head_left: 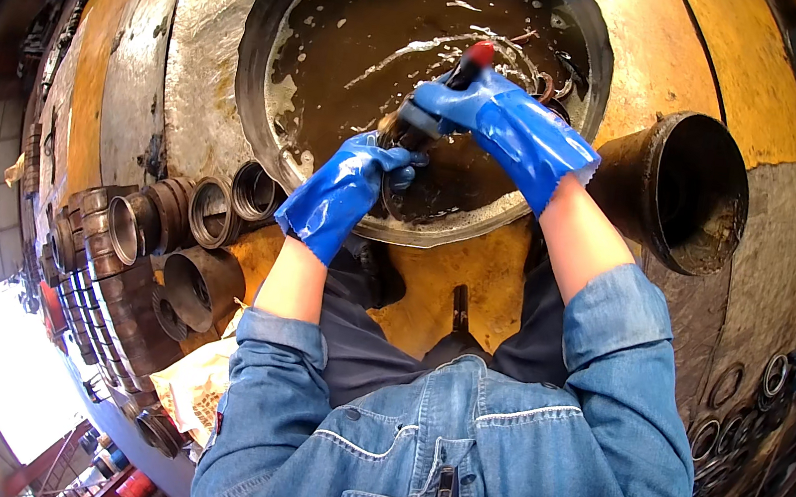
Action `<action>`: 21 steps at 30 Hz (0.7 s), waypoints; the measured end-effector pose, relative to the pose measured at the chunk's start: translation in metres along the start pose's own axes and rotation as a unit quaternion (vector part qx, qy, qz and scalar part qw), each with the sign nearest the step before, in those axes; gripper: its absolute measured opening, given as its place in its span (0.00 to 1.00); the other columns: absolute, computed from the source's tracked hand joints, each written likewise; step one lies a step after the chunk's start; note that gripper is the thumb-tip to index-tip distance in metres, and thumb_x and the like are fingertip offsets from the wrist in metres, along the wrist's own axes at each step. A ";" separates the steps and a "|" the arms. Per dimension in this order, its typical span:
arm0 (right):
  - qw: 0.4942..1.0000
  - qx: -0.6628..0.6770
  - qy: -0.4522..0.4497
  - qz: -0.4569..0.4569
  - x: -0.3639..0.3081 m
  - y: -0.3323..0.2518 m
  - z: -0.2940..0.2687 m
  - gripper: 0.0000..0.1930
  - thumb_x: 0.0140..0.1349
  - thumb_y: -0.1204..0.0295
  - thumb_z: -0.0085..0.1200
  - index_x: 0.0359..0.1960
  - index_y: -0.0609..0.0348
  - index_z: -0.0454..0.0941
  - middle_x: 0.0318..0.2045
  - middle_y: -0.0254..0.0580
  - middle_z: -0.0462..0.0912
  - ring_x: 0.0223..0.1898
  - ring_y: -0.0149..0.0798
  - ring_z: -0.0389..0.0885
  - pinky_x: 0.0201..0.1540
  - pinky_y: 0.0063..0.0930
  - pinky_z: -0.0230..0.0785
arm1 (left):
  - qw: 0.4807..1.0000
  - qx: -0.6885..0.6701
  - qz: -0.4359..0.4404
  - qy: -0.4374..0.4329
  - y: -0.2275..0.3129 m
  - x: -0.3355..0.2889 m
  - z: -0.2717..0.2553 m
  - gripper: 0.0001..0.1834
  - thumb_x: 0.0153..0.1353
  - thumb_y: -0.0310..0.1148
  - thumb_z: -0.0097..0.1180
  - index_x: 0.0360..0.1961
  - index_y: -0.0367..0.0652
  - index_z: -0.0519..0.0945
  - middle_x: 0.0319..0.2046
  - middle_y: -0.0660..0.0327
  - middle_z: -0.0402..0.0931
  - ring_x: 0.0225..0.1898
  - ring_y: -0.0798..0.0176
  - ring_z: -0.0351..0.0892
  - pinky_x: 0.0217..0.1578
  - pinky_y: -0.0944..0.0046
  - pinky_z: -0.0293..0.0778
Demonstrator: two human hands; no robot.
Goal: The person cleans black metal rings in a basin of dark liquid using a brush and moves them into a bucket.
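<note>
A round basin point(257, 79) of brown, sudsy liquid stands in front of me. Over its near side, my right hand point(463, 101), in a blue rubber glove, grips a brush point(464, 68) by its black, red-tipped handle. The brush slants down toward my left hand point(373, 167), gloved the same way, and its bristle end meets those fingers. My left fingers are curled closed, with a dark, ring-like edge just below them; what they hold is mostly hidden. Pale strands and a few dark parts show in the liquid beyond my hands.
A dark, open-mouthed metal cylinder point(697, 192) lies right of the basin. Several metal rings and sleeves point(212, 211) line the left side, beside a larger short cylinder point(202, 285). More rings point(775, 375) lie at the far right. My knees straddle the yellow floor point(433, 288).
</note>
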State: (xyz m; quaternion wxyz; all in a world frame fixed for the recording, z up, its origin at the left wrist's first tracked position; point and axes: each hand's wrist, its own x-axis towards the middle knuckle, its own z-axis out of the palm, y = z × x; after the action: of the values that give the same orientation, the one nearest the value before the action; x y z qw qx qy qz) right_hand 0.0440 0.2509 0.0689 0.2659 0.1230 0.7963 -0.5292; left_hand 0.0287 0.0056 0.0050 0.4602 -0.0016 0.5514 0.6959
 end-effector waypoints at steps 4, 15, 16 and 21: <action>0.987 0.014 0.128 0.094 0.026 0.039 -0.002 0.23 0.56 0.49 0.59 0.36 0.58 0.87 0.34 0.49 0.88 0.39 0.46 0.86 0.47 0.35 0.76 | 0.996 -0.043 -0.061 0.054 0.003 0.007 -0.001 0.23 0.59 0.18 0.55 0.57 0.25 0.74 0.47 0.39 0.83 0.41 0.53 0.86 0.42 0.59 0.86; 0.939 0.215 0.267 0.015 -0.042 0.009 -0.005 0.30 0.62 0.53 0.62 0.58 0.64 0.75 0.50 0.57 0.83 0.50 0.44 0.84 0.56 0.33 0.75 | 0.997 -0.068 0.017 -0.018 0.009 0.027 0.042 0.21 0.71 0.32 0.60 0.60 0.30 0.76 0.38 0.57 0.84 0.33 0.65 0.80 0.40 0.65 0.79; 0.908 0.325 0.264 -0.033 -0.060 -0.003 0.001 0.37 0.67 0.55 0.64 0.72 0.63 0.65 0.62 0.62 0.77 0.60 0.42 0.81 0.64 0.28 0.74 | 0.995 -0.057 0.074 -0.025 0.011 0.027 0.051 0.22 0.70 0.31 0.60 0.60 0.29 0.75 0.39 0.56 0.84 0.34 0.65 0.81 0.41 0.66 0.80; 0.934 0.108 0.337 0.044 -0.029 0.037 -0.030 0.25 0.59 0.50 0.60 0.36 0.65 0.84 0.31 0.47 0.85 0.33 0.39 0.79 0.42 0.35 0.73 | 0.999 -0.027 0.043 -0.004 -0.008 0.027 0.046 0.25 0.71 0.32 0.60 0.62 0.27 0.72 0.50 0.46 0.83 0.42 0.58 0.84 0.47 0.61 0.82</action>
State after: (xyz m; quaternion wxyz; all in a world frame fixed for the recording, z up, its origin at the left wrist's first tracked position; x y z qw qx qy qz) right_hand 0.0769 0.2958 0.0655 -0.0102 0.3567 0.7713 -0.5270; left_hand 0.0415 0.0579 0.0027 0.4315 0.0125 0.5299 0.7300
